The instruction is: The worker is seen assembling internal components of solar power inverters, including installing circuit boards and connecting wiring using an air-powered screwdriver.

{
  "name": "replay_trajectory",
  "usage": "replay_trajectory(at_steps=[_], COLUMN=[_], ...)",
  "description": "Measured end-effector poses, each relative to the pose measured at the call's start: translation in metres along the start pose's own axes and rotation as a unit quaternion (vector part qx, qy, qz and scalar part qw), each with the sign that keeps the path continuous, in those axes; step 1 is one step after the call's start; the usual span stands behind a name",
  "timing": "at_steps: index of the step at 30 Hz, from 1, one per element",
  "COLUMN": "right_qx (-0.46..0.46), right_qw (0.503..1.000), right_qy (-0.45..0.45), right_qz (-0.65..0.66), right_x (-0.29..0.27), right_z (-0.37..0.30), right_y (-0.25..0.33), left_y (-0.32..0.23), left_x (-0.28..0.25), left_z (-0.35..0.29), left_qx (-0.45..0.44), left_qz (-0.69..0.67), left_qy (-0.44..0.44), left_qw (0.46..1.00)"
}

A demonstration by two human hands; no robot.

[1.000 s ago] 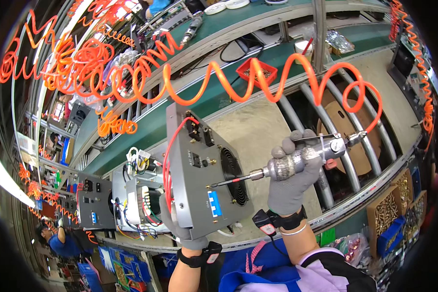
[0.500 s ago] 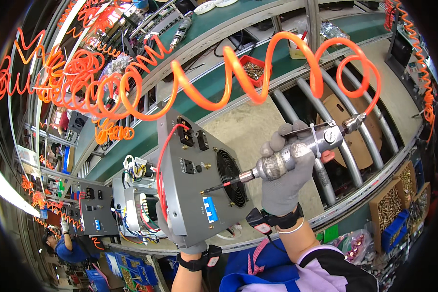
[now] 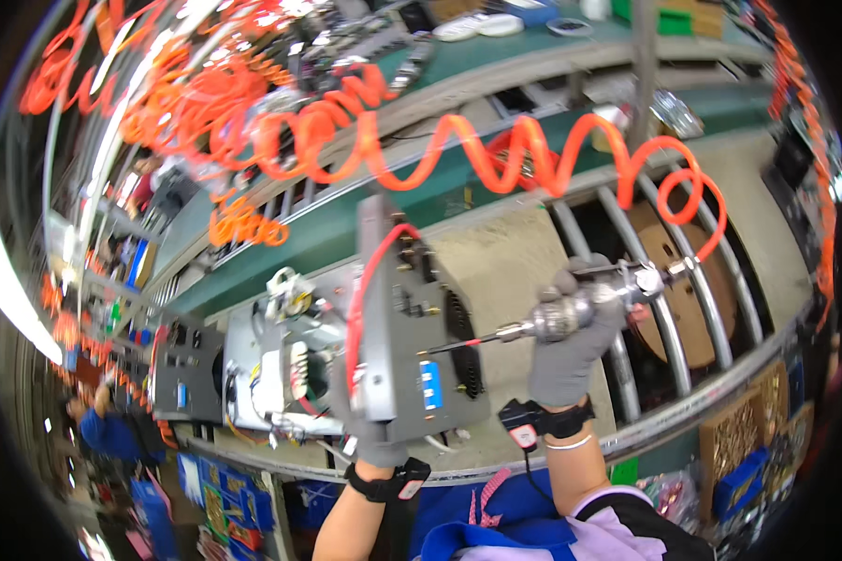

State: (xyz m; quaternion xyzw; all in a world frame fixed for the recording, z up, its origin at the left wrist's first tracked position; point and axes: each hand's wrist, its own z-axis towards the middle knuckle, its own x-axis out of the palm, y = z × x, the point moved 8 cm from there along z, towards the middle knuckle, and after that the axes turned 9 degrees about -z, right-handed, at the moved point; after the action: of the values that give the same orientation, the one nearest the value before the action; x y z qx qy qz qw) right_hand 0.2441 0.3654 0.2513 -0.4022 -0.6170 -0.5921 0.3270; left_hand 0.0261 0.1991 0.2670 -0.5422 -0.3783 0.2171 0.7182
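My right hand [image 3: 571, 360], in a grey glove, is wrapped round a metal air screwdriver [image 3: 559, 320]. Its thin bit points left and meets the dark grey panel [image 3: 404, 351] just above a blue switch [image 3: 430, 385]. That panel stands upright, with sockets and a round black fan grille [image 3: 463, 341] on its face. At the panel's lower left edge my gloved left hand [image 3: 376, 441] grips it, fingers partly hidden and blurred. A red wire [image 3: 357, 327] loops over the panel's top edge. Behind the panel lies an open chassis with wires [image 3: 299, 365].
An orange coiled air hose [image 3: 524, 168] runs from the screwdriver across the bench. Metal rollers [image 3: 669, 299] lie to the right, over a brown disc [image 3: 660, 243]. Boxes of screws [image 3: 734, 439] sit lower right. Another grey unit [image 3: 189, 369] stands left; beyond it is a person [image 3: 108, 430].
The panel has turned and now shows more edge-on. Both hands and the screwdriver appear farther right in the picture, and the whole view has shifted and blurred. The bit remains at the panel.
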Motion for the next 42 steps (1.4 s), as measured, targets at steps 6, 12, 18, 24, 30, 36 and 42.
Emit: replay_trajectory(at_steps=[6, 12, 18, 24, 30, 36, 42], right_qx=[-0.002, -0.018, 0.169, 0.141, 0.083, 0.046, -0.054], right_qw=[0.989, 0.994, 0.969, 0.795, 0.634, 0.419, 0.525], right_qy=[0.114, 0.105, 0.177, 0.125, 0.159, 0.153, 0.126], right_qz=[0.099, 0.0, 0.034, -0.576, -0.753, -0.894, -0.84], right_x=[-0.01, -0.025, -0.036, -0.18, -0.266, -0.273, -0.208], right_z=[0.025, 0.034, 0.061, 0.042, -0.006, -0.037, -0.059], right_y=[0.002, 0.009, 0.003, -0.024, -0.081, -0.082, -0.014], left_y=[-0.065, -0.053, -0.027, -0.011, -0.063, -0.127, -0.069], left_x=[-0.004, -0.064, -0.16, -0.199, -0.225, -0.224, -0.22], left_z=[-0.059, -0.122, -0.138, -0.141, -0.118, -0.029, 0.046], left_qx=[0.302, 0.3, 0.176, 0.115, 0.15, 0.292, -0.1], left_qz=[0.368, 0.401, 0.406, 0.353, 0.446, 0.401, 0.167], left_qy=[0.04, 0.127, -0.024, -0.092, -0.123, -0.134, -0.027], left_qw=[0.878, 0.856, 0.896, 0.924, 0.873, 0.858, 0.98])
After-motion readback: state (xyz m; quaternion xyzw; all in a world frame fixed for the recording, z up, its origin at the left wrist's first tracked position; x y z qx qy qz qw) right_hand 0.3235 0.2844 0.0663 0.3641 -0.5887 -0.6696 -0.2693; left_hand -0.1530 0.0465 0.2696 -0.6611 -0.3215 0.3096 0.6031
